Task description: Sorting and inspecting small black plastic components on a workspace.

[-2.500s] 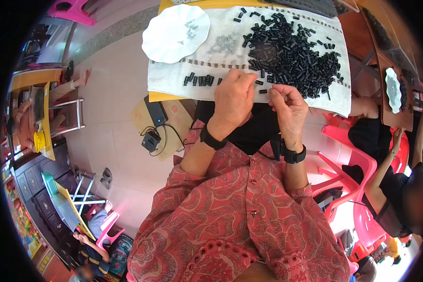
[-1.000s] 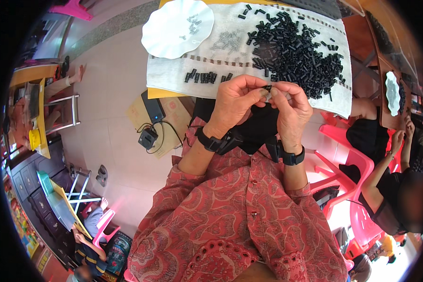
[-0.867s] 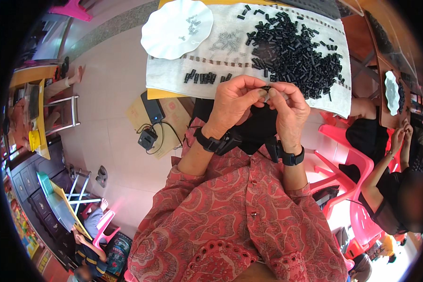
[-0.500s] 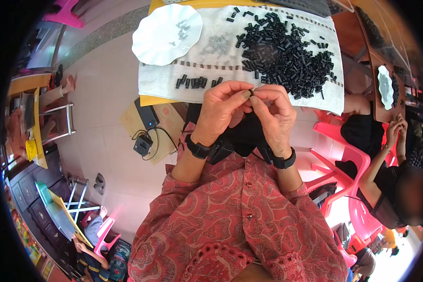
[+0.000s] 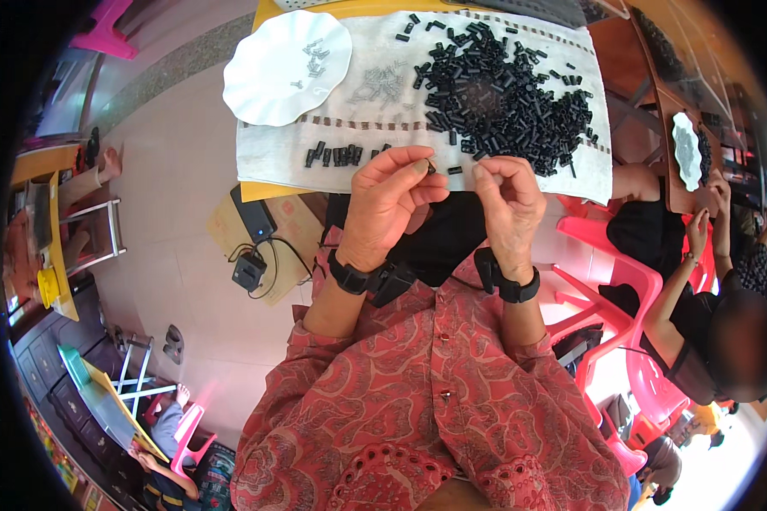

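- Two hands are raised at the near edge of the table; your left hand (image 5: 389, 200) pinches a small black piece (image 5: 431, 168) between thumb and fingertips, and your right hand (image 5: 509, 200) has its fingers curled in close beside it, but whether it grips anything you cannot tell.
- Half a second ago both hands met on the piece; now they are slightly apart, with the piece at the left fingertips just over the cloth's near hem.
- Earlier still, your left hand lay down on the cloth by the row; it has since lifted.
- White cloth (image 5: 273, 145) covers the yellow table (image 5: 264, 189); a big heap of black pieces (image 5: 494, 85) lies on its right half; a short row of black pieces (image 5: 341, 155) sits near your left hand; small pale metal parts (image 5: 385, 83) lie between.
- White scalloped plate (image 5: 268, 64) with a few metal bits rests on the cloth's far left corner.
- Pink plastic chairs (image 5: 648, 375) stand to your right, where another person (image 5: 699, 281) sits; pale tiled floor (image 5: 179, 255) to your left holds a black adapter with cable (image 5: 251, 271).
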Demonstrator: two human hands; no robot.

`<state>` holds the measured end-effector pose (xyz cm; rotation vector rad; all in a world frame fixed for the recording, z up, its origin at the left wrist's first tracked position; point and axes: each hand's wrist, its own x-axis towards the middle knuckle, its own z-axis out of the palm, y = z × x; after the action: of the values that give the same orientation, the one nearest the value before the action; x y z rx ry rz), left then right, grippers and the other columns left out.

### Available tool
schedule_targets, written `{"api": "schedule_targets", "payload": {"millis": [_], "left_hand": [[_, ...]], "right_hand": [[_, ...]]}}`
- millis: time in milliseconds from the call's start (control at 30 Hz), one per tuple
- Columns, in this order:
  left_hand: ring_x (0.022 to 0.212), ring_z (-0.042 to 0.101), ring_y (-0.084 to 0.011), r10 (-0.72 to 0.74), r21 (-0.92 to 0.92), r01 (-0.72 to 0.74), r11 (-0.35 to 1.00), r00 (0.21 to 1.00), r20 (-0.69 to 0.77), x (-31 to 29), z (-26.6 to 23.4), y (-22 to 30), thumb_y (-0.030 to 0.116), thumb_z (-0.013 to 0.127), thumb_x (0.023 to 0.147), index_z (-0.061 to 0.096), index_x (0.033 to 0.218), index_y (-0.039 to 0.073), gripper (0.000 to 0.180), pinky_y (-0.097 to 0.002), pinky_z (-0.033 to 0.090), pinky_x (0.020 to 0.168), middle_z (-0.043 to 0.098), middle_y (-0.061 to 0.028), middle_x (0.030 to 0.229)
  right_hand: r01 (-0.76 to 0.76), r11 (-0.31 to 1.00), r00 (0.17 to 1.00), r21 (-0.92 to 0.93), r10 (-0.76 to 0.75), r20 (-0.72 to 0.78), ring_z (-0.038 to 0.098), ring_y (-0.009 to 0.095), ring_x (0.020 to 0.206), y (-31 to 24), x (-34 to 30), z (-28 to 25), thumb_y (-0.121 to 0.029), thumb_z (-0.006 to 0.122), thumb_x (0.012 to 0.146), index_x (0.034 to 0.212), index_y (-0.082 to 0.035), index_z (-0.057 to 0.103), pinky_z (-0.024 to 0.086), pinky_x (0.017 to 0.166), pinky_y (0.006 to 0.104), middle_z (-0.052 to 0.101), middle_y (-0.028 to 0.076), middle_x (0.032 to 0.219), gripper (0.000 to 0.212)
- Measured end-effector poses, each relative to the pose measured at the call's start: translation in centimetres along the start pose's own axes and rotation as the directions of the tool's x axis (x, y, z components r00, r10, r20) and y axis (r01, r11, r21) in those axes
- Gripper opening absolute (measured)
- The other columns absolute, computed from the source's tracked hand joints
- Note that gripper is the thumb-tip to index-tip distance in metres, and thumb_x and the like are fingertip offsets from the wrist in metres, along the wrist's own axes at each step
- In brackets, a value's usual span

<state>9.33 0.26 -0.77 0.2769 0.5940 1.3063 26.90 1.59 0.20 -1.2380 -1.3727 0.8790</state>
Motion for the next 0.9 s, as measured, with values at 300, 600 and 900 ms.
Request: {"api": "schedule_targets", "payload": {"millis": [300,600,900], "left_hand": [[0.092,0.068,-0.0201,0.009,0.006,-0.009,1.0,1.0,0.014,0.3,-0.7,0.1,0.003,0.057,0.096,0.062,0.118,-0.001,0.023,-0.0325,0.057,0.08,0.068,-0.0129,0.107],[0.091,0.068,-0.0191,0.011,0.024,-0.011,1.0,1.0,0.024,0.4,-1.1,0.5,0.003,0.057,0.095,0.062,0.118,-0.001,0.024,-0.0315,0.057,0.079,0.068,-0.0144,0.109],[0.089,0.068,-0.0182,0.003,0.006,-0.003,1.0,1.0,0.019,0.4,-0.9,0.5,0.003,0.058,0.095,0.063,0.114,-0.002,0.02,-0.0304,0.059,0.077,0.068,-0.0124,0.104]], "right_hand": [[-0.024,0.979,0.989,-0.202,-0.006,-0.145,0.055,0.007,0.066,0.7,1.8,-1.0,0.0,0.07,0.085,0.09,0.0,0.066,0.046,0.061,0.0214,0.06,0.002,0.084,0.006],[-0.005,0.944,0.98,-0.331,-0.062,-0.191,0.057,0.01,0.064,0.9,3.7,-1.5,-0.002,0.068,0.086,0.095,0.0,0.066,0.048,0.061,0.0249,0.061,0.004,0.082,0.01],[-0.049,0.894,0.978,-0.445,-0.048,-0.204,0.06,0.015,0.064,1.1,4.4,-1.7,0.0,0.069,0.082,0.098,0.002,0.066,0.05,0.06,0.0276,0.061,0.01,0.084,0.016]]}}
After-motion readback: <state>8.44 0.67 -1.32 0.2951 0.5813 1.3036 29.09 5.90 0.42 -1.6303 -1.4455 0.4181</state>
